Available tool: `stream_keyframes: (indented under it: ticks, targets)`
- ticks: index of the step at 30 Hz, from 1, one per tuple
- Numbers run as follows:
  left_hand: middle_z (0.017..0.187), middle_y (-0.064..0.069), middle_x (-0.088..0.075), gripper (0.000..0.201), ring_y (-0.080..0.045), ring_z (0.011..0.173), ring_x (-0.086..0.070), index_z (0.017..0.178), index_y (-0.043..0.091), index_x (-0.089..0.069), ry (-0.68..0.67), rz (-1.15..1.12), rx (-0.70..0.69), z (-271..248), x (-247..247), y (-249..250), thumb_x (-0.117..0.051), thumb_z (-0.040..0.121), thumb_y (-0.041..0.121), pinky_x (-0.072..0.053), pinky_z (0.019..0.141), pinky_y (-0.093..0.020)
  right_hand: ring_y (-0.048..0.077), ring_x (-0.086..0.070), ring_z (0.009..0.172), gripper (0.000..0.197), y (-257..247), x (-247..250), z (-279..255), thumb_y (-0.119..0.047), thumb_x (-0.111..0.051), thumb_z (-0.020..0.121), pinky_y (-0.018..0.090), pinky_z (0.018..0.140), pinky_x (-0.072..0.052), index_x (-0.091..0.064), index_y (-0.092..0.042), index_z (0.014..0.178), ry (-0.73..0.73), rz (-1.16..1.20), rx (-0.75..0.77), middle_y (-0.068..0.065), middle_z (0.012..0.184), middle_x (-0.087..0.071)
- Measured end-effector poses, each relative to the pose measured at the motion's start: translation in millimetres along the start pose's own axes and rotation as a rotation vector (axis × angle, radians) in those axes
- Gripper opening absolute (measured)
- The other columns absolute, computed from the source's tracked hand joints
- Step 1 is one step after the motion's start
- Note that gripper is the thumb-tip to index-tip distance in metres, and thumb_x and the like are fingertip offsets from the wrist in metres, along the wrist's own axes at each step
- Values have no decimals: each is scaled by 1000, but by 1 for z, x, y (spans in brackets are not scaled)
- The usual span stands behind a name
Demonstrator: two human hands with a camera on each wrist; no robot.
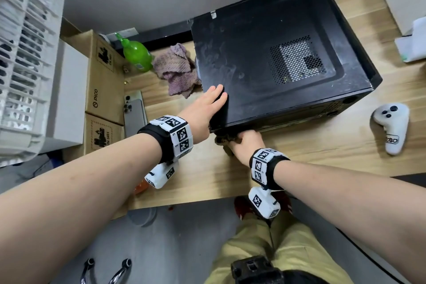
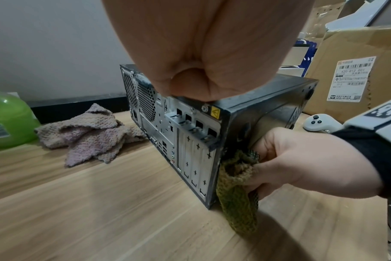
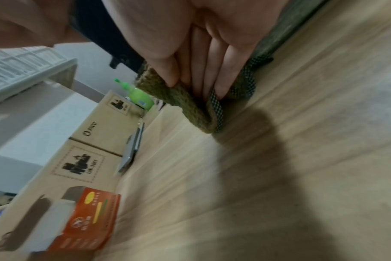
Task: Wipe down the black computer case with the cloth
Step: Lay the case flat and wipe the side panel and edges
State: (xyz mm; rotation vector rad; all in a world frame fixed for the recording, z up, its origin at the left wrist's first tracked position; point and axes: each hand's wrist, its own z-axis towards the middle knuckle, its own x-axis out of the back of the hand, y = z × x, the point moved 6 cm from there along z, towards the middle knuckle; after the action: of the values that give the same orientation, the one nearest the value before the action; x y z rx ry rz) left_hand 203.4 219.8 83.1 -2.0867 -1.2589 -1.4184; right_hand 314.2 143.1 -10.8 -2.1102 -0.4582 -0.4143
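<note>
Black computer case [image 1: 272, 64] lies on its side on the wooden desk [image 1: 311, 145], dusty top panel smeared. Left hand [image 1: 207, 104] rests at the near-left corner, fingers draped over the top edge. Right hand [image 1: 244, 143] sits low against the near side face, fingers curled round a green cloth [image 2: 237, 190] pressed to the panel, cloth hanging to the desk. Pinkish rag [image 1: 177, 69] and green bottle [image 1: 137, 53] lie left of the case.

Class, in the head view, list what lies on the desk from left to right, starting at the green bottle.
Green bottle → purple cloth → computer case → white controller.
</note>
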Motion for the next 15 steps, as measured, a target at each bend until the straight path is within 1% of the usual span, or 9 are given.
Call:
stream_keyframes:
  ticks: [2,4,5,6,8,9,11,13,15]
  targets:
    - [166,-8,6,97,-26,153,4,158,9,-6,-8,15,-6,1,-1,0,-49,73,-13,-4,122,-29,22,-66,70,23,-18,-8,-7,-33,-67,72,28,66,-56,-71,-12,66,-34,65,45,3,68,-71]
    - [166,-10,5,99,-27,153,3,157,8,-6,-14,32,-13,2,-2,0,-56,73,-10,-4,123,-31,13,-65,62,25,-35,-19,-16,-35,-68,74,24,62,-53,-68,-17,56,-50,158,57,1,64,-71]
    - [166,-11,5,99,-28,153,3,157,8,-6,-19,37,-15,3,-3,1,-56,73,-10,-5,123,-32,14,-62,58,30,-38,-24,-17,-35,-68,74,25,60,-51,-65,-17,51,-27,194,40,2,61,-70]
    - [166,-11,5,99,-28,153,3,157,8,-6,-22,45,-17,3,-3,1,-56,73,-10,-5,123,-33,19,-60,57,31,-37,-27,-17,-36,-68,74,27,59,-50,-64,-15,50,4,221,21,4,60,-69]
    - [166,-11,5,100,-27,153,3,157,8,-6,-24,64,-17,3,-2,0,-57,74,-10,-6,123,-32,25,-62,63,26,-32,-32,-14,-33,-67,73,31,62,-52,-69,-12,57,34,249,-8,6,61,-69]
    - [166,-11,6,100,-27,153,3,157,8,-5,-26,68,-17,2,-2,0,-57,73,-11,-6,122,-32,25,-62,64,23,-26,-34,-13,-31,-66,73,30,63,-52,-70,-12,61,34,257,-26,4,61,-69]
    - [166,-10,7,100,-27,153,4,158,9,-5,-29,59,-15,2,-3,-1,-52,72,-13,-7,123,-33,22,-62,64,19,-14,-31,-9,-27,-66,73,27,63,-52,-70,-12,63,39,248,-52,0,60,-67]
    - [166,-9,8,100,-26,153,5,158,10,-4,-26,40,-8,1,-3,-1,-46,71,-15,-7,123,-34,25,-64,67,17,-1,-24,-4,-26,-66,73,27,64,-52,-70,-11,67,48,193,-57,4,64,-68]
    - [166,-8,8,99,-26,153,6,158,11,-4,-17,26,-4,0,-4,-2,-42,70,-17,-7,124,-36,32,-60,67,18,14,-15,3,-26,-65,73,27,61,-48,-68,-8,68,62,130,-77,9,66,-67]
